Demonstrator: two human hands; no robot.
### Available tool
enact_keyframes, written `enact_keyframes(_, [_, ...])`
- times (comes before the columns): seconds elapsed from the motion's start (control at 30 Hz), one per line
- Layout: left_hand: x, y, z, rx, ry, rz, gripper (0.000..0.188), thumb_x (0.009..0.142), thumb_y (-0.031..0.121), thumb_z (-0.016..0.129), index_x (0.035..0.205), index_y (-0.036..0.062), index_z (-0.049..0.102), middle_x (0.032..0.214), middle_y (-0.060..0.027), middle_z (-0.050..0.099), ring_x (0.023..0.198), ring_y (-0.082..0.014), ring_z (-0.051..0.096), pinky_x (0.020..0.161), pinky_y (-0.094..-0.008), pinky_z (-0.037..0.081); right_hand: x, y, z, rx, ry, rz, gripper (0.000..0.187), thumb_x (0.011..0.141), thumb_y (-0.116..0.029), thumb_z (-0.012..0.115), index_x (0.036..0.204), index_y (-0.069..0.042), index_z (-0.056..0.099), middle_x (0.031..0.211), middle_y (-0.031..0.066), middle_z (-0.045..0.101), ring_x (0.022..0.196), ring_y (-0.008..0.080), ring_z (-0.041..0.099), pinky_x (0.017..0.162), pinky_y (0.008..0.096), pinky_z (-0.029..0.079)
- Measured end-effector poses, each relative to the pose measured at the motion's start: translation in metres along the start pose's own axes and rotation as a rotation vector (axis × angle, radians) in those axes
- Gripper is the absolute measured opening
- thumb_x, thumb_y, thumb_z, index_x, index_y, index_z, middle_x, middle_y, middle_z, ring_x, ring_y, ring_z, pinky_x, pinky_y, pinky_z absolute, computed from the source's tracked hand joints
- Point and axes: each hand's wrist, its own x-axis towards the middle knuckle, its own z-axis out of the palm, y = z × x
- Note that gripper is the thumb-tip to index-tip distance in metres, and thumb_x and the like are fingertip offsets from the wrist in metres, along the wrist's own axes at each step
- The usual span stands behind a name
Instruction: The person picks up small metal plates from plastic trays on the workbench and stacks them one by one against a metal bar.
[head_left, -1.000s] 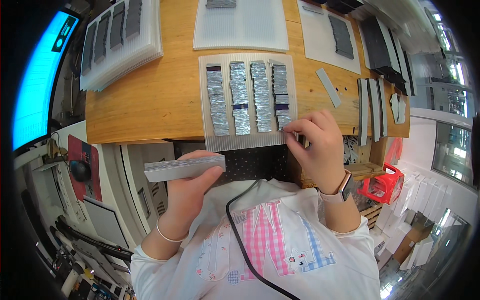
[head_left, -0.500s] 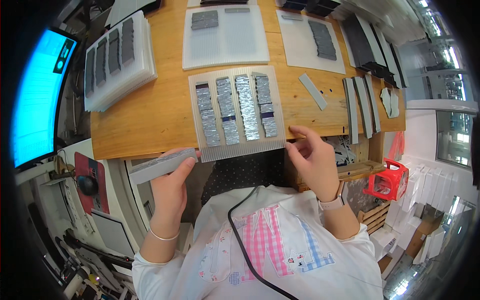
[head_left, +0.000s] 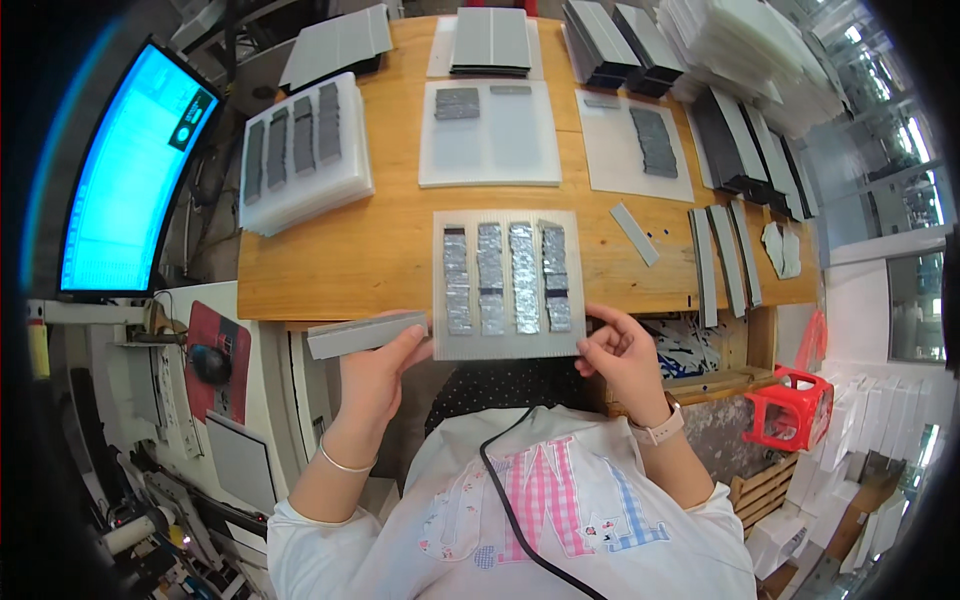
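The left hand (head_left: 375, 370), low and left of centre in the frame, is closed around a long grey strip (head_left: 366, 334), thumb on top; the strip's long axis runs nearly left to right, tilted slightly up toward the right, and its right end stops just beside the white tray (head_left: 507, 345). The right hand (head_left: 620, 355), right of centre, is loosely curled with fingers half open at the tray's lower right corner; whether it pinches anything is too small to tell. The tray lies at the near edge of the wooden table (head_left: 340, 260), overhanging it slightly, and carries four silvery columns (head_left: 508, 277) running away from the person. Beyond it, in the upper middle, sit two more white trays (head_left: 490, 150) with a few grey pieces. A stack of trays (head_left: 300, 155) lies upper left, loose grey strips (head_left: 725, 265) right of centre, and piled dark and clear trays (head_left: 740, 90) fill the upper right. A lit blue monitor (head_left: 125, 175) stands far left; a red stool (head_left: 790, 405) is lower right.
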Motion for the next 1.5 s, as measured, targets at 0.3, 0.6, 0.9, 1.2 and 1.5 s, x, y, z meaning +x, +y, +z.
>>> enact_keyframes(0.3, [-0.010,0.004,-0.009,-0.030,-0.020,-0.033,0.028,0.076,-0.004,0.061,0.102,-0.0042,0.053,0.097,-0.0113,0.057,0.086,-0.0197,0.059,0.071,-0.0301,0.055,-0.015,0.003,0.001,0.004,-0.091,-0.034,0.050,0.077,0.007,0.057,0.124,0.006,0.040,0.071,0.0045,0.056,0.059,0.0106,0.058,0.055,0.0215,0.050])
enact_keyframes(0.6, [-0.011,0.058,-0.016,0.107,-0.071,0.157,0.020,0.076,-0.001,0.061,0.095,-0.0046,0.055,0.090,-0.0126,0.061,0.080,-0.0192,0.061,0.070,-0.0286,0.054,0.001,-0.044,0.029,-0.024,-0.145,-0.119,0.050,0.077,0.005,0.056,0.125,0.005,0.041,0.070,0.0039,0.056,0.059,0.0106,0.058,0.055,0.0221,0.050])
enact_keyframes(0.9, [0.004,0.129,-0.033,0.103,0.048,0.381,0.025,0.073,0.006,0.067,0.094,-0.0057,0.059,0.087,-0.0112,0.062,0.073,-0.0179,0.062,0.065,-0.0275,0.053,0.054,-0.097,0.088,-0.032,-0.289,-0.254,0.048,0.079,0.003,0.055,0.125,0.005,0.041,0.072,0.0041,0.057,0.061,0.0097,0.056,0.056,0.0214,0.048])
enact_keyframes(1.2, [0.051,0.173,-0.074,0.140,0.153,0.446,0.018,0.074,0.006,0.065,0.089,-0.0038,0.061,0.087,-0.0094,0.062,0.077,-0.0165,0.061,0.065,-0.0262,0.053,0.125,-0.117,0.154,-0.019,-0.402,-0.365,0.046,0.078,-0.002,0.055,0.123,0.002,0.045,0.093,0.0025,0.053,0.081,0.0092,0.053,0.070,0.0248,0.049])
enact_keyframes(1.5, [0.097,0.175,-0.109,0.194,0.268,0.385,0.015,0.076,0.010,0.066,0.086,-0.0006,0.062,0.081,-0.0091,0.063,0.073,-0.0161,0.062,0.060,-0.0235,0.051,0.172,-0.102,0.193,-0.104,-0.405,-0.370,0.046,0.074,-0.005,0.061,0.119,0.001,0.051,0.091,0.0023,0.052,0.078,0.0086,0.051,0.066,0.0221,0.046])
